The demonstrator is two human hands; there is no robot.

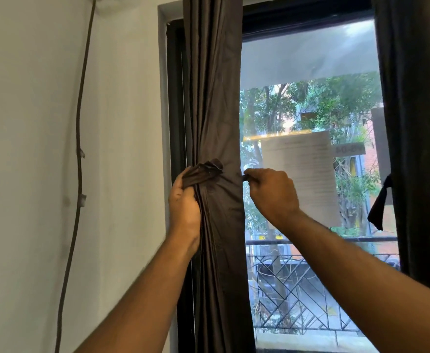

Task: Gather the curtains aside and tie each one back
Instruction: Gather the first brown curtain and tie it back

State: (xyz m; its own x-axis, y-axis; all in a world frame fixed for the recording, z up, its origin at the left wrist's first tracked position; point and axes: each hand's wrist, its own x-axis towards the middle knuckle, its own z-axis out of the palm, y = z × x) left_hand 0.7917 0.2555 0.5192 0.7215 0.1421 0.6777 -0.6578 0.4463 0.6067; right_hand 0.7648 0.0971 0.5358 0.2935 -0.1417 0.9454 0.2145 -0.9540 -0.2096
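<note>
Soft, limp curtain (213, 98) bunches easily; left hand (184, 200) clutches its tie (206, 171), right hand (272, 192) pinches the other end.

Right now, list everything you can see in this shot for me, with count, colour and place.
left curtain: one, dark brown, gathered at the window's left side.
tie-back: one, dark brown, around the left curtain; ends in both hands.
right curtain: one, dark brown, right edge.
right tie-back: one, dark, hanging beside the right curtain.
window frame: one, black.
paper: one, white, on the glass.
railing: one, black, outside.
cable: one, dark, on the white wall.
left hand: grips a tie-back end.
right hand: pinches the other end.
</note>
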